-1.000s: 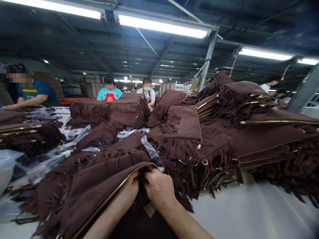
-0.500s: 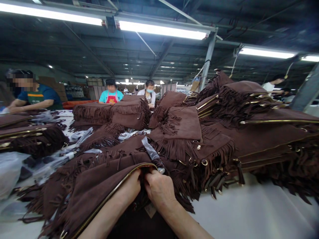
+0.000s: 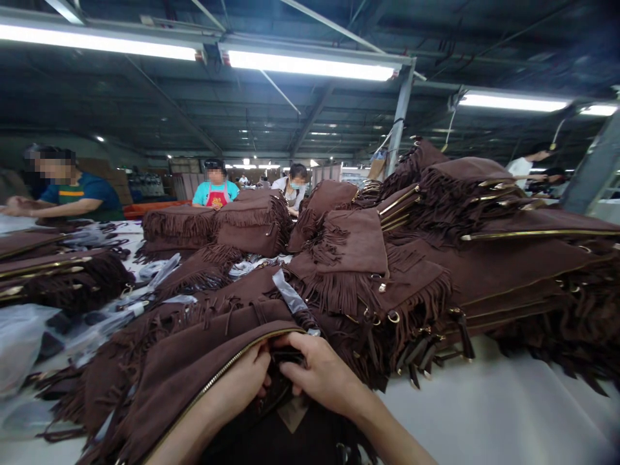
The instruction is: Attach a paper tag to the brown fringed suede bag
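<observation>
Brown bag: a fringed bag (image 3: 174, 361) lies near, left of centre, unzipped, its gold zipper (image 3: 213, 379) slanting up to the right.
Left hand: from where I stand, the left hand (image 3: 254, 374) reaches into the opening, fingers curled; I can't tell whether they grip anything.
Right hand: the right hand (image 3: 317, 368) is at the zipper's far end, forefinger along the rim, thumb parted from it; its grip is unclear.
Tabletop: white tabletop (image 3: 436, 394), with stacked brown bags (image 3: 513, 265) on the right and clear plastic (image 3: 24, 342) on the left.
Far side: a person in a red apron (image 3: 219, 195), another wearing a mask (image 3: 296, 185).
</observation>
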Demonstrator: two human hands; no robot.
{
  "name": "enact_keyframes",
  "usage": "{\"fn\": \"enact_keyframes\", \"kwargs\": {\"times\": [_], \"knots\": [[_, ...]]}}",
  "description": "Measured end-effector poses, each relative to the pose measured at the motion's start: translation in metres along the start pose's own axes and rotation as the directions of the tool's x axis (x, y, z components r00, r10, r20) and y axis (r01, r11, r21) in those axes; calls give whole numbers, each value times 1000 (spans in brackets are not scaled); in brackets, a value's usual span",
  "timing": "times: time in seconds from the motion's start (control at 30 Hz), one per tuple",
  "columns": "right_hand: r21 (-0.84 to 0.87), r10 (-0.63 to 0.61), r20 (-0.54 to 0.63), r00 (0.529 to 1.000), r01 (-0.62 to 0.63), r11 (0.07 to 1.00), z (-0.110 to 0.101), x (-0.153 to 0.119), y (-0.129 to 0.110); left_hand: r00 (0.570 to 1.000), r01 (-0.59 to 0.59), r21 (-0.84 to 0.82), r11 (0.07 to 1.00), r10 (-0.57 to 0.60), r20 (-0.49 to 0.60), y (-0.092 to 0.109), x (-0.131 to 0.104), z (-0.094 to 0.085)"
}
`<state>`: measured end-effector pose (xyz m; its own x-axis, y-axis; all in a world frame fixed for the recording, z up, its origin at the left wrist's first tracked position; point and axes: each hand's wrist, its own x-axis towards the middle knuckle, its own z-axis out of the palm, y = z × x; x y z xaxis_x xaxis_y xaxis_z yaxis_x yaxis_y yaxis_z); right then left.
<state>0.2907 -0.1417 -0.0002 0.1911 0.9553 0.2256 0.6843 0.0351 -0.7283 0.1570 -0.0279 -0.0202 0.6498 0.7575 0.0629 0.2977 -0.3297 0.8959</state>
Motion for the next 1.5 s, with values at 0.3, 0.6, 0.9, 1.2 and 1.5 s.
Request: {"fn": "enact_keyframes", "kwargs": {"times": [0.3,0.6,0.9,1.2,1.5], "knots": [[309,11,-25,1000,-3,951,15,2,2,928,325,-490,809,-171,332,24,-23,-24],[457,127,-99,987,-68,887,22,6,-1,1000,28,-313,949,-30,-5,17,-12,-9],[537,201,-201,959,-64,841,28,7,0,989,-109,-162,981,91,-115,13,-8,20],[555,192,-190,963,-56,830,24,8,2,984,-114,-125,986,94,-155,12,-10,23],[494,144,-118,983,-67,867,18,6,4,985,-109,-223,969,75,-158,6,-6,20]]}}
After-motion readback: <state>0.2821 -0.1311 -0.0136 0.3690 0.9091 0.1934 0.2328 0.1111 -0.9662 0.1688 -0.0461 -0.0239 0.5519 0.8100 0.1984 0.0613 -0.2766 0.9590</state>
